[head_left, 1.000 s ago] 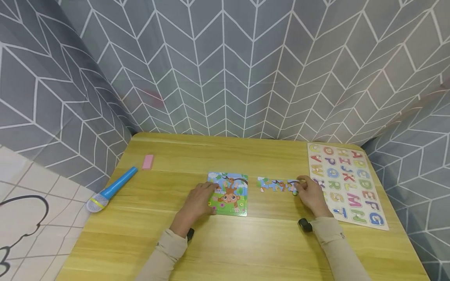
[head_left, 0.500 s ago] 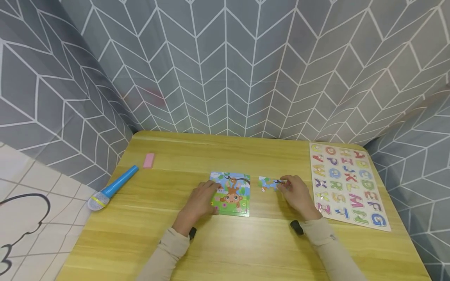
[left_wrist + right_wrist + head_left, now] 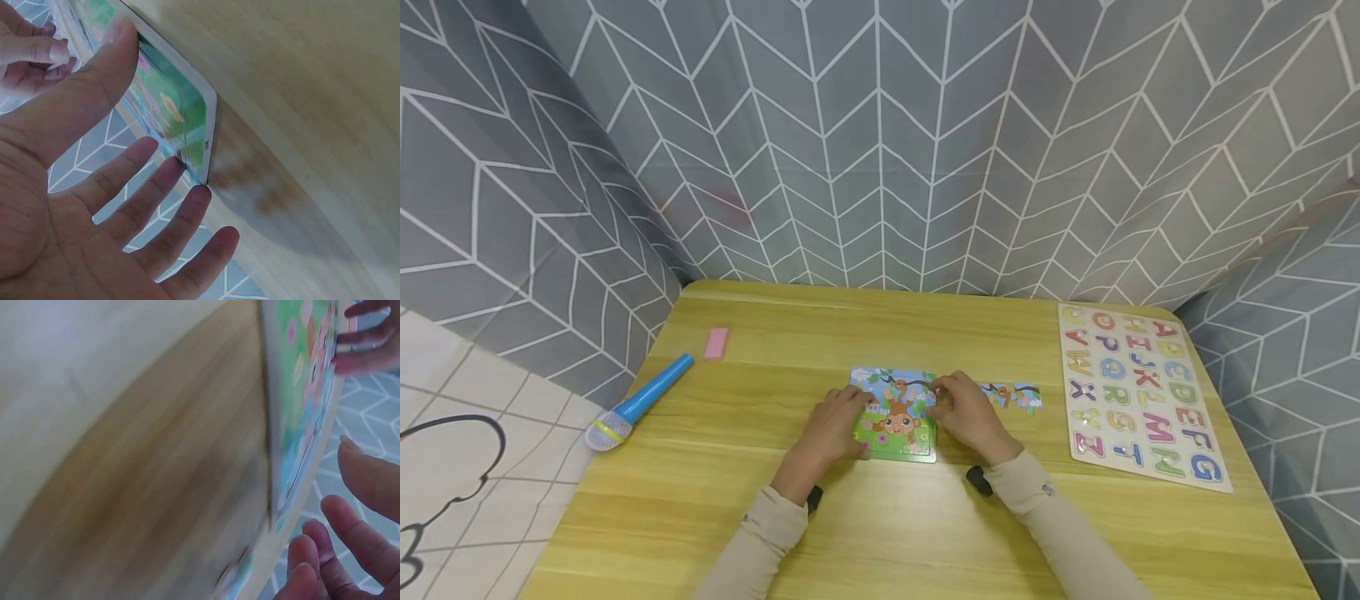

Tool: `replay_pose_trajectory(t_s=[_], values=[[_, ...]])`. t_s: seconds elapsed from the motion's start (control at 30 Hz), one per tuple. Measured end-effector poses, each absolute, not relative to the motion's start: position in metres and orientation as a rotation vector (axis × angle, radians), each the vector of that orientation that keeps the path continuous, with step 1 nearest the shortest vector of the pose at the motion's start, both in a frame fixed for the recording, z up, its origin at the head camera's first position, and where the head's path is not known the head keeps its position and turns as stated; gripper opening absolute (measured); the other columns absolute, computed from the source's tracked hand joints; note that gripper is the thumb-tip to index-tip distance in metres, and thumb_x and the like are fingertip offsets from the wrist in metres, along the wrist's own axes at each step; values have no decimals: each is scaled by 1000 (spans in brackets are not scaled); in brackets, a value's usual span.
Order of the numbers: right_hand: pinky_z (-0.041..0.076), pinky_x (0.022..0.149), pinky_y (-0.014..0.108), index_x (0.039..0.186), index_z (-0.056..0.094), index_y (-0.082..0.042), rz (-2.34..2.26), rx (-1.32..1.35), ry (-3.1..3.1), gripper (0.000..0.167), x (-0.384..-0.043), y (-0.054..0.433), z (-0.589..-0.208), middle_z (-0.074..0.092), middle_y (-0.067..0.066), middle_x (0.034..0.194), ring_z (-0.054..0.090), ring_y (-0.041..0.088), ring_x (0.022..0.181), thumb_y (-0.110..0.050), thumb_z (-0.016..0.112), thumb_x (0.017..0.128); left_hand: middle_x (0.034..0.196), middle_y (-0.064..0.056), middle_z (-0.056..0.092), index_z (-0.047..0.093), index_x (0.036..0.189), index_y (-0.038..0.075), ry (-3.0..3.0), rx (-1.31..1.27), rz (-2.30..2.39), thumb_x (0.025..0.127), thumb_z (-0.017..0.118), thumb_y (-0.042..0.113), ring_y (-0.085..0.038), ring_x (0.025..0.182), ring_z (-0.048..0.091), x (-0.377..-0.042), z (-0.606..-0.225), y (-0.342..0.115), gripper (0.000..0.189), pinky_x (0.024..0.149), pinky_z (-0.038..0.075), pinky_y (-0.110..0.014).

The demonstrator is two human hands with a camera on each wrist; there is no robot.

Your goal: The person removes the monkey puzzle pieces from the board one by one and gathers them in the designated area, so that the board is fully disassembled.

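**Left hand (image 3: 831, 425) and right hand (image 3: 966, 412) flank a monkey jigsaw (image 3: 893, 422)**

Both forearms slant inward from the lower frame. The left hand's fingers are spread, its thumb over the jigsaw's left edge; the right hand's thumb and forefinger stand apart by the right edge. The near-square jigsaw lies flat, just below mid-frame, sky side toward the top. Just beside the right hand, a puzzle strip (image 3: 1015, 397) has its long axis left to right. An alphabet board (image 3: 1138, 396) lies at right, a blue toy microphone (image 3: 651, 396) at left.

Grey zigzag-patterned curtain (image 3: 880, 150) behind wood-grain table (image 3: 902, 542); pale grid-lined floor (image 3: 527, 450) left
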State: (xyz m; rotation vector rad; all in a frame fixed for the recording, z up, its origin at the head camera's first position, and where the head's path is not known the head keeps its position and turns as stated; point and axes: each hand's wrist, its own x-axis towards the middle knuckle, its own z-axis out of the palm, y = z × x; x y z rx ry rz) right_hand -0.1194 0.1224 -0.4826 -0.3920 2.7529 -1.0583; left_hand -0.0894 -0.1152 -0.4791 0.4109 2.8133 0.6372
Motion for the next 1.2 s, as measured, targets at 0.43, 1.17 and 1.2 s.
replay_pose_trajectory(t_s=[0.43,1.17,1.2], values=[[49,74,30,116,69,-6,-990,-559,2651,40,-122,86,-483,65,5,102,55,17,83,-20,84,81,137,-14,58,56,139,6,2819,426,638,68,94,21,-41,127,52,-87,-476,-114,82,101,50,-59],[55,80,36,106,67,-3,-948,-367,2650,42,-127,71,-489,65,9,101,59,21,90,-21,89,75,133,-13,58,58,135,7,2826,428,667,66,95,20,-39,123,52,-88,-479,-116,79,97,51,-57],[55,80,36,105,67,-3,-949,-358,2646,42,-128,70,-489,65,9,101,59,21,90,-21,89,75,134,-13,58,58,136,7,2823,424,666,67,95,19,-39,123,52,-88,-479,-115,79,97,51,-57]])
